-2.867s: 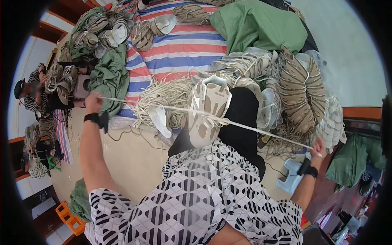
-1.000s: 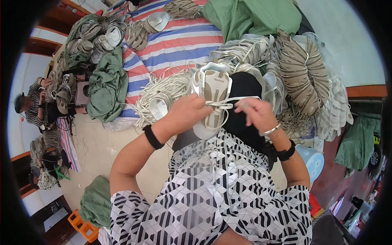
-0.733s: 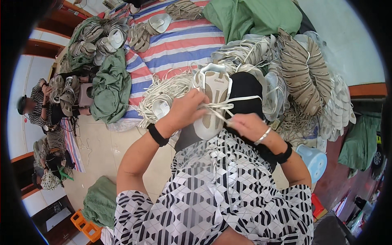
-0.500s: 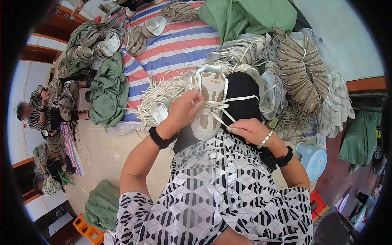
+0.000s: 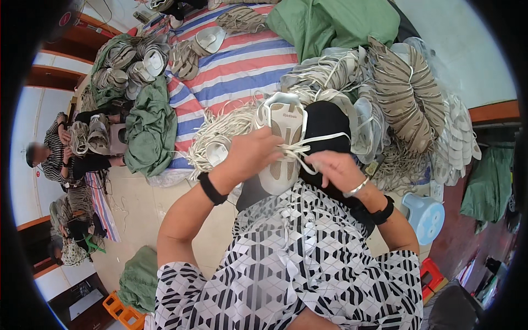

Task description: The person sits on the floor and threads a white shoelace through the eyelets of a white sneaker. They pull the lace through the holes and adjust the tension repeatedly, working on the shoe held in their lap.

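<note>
A beige and white shoe upper [image 5: 287, 124] lies on my lap, its heel end toward me. White shoelace [image 5: 296, 149] is gathered in loops across its middle, and one long loop stretches right over my dark-clad knee [image 5: 328, 118]. My left hand [image 5: 254, 152] is closed on the laces at the upper's left side, its fingertips partly hidden. Just right of the upper, my right hand [image 5: 339, 171] has its fingertips at a lower lace loop, pinching it, with the other fingers loosely bent.
White laces [image 5: 223, 129] are heaped beyond my left hand on a striped sheet [image 5: 242, 71]. Bundled beige uppers [image 5: 404, 93] and green sacking [image 5: 335, 25] lie at the far right. A blue-white stool [image 5: 424, 218] stands right. Another person [image 5: 55, 148] sits at left, near uppers.
My right hand has moved up and slightly left toward the knot, and its fingers have loosened from the lower lace end. My left hand has shifted a little right over the laces.
</note>
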Available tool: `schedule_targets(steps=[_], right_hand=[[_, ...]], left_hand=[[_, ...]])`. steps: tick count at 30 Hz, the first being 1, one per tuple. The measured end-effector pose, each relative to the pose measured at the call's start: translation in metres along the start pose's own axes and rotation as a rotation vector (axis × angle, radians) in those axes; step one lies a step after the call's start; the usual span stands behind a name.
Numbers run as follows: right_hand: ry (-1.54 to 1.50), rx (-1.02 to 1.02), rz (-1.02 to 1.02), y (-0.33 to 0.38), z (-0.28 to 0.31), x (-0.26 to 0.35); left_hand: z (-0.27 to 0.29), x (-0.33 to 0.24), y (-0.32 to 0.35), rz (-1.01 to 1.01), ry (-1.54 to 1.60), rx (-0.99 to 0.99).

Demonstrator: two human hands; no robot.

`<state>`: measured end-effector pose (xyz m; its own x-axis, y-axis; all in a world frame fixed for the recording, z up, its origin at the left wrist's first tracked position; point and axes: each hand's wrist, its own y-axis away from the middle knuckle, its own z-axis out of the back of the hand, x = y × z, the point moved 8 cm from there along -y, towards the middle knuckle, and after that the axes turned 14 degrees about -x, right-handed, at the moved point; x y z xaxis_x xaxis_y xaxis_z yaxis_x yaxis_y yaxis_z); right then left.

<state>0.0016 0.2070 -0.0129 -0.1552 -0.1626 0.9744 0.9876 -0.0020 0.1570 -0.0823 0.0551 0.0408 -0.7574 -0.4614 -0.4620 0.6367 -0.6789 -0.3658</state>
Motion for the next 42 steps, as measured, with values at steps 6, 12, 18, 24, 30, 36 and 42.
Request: schedule_targets(steps=[6,12,18,24,30,36,42], right_hand=[[0.032,-0.306,0.158,-0.018,0.035,0.014],[0.112,-0.046,0.037,-0.017,0.011,0.002],[0.855,0.432,0.335,0.015,-0.063,-0.007],[0.612,0.139,0.661,0.012,-0.035,0.020],[0.317,-0.238,0.412,-0.036,0.016,0.039],[0.736,-0.203,0.475,-0.058,-0.005,0.028],[0.715,-0.047,0.238,-0.063,-0.018,-0.002]], left_hand=[[0.017,0.045,0.026,0.167,-0.081,-0.199],[0.025,0.149,0.124,0.726,-0.043,-0.316],[0.014,-0.003,0.019,0.162,0.006,-0.044],[-0.020,-0.013,-0.003,-0.194,-0.228,0.132],[-0.010,-0.018,-0.005,-0.320,-0.287,0.198],[0.015,-0.017,-0.010,-0.287,-0.403,0.039],[0.010,-0.007,-0.014,0.049,-0.124,-0.361]])
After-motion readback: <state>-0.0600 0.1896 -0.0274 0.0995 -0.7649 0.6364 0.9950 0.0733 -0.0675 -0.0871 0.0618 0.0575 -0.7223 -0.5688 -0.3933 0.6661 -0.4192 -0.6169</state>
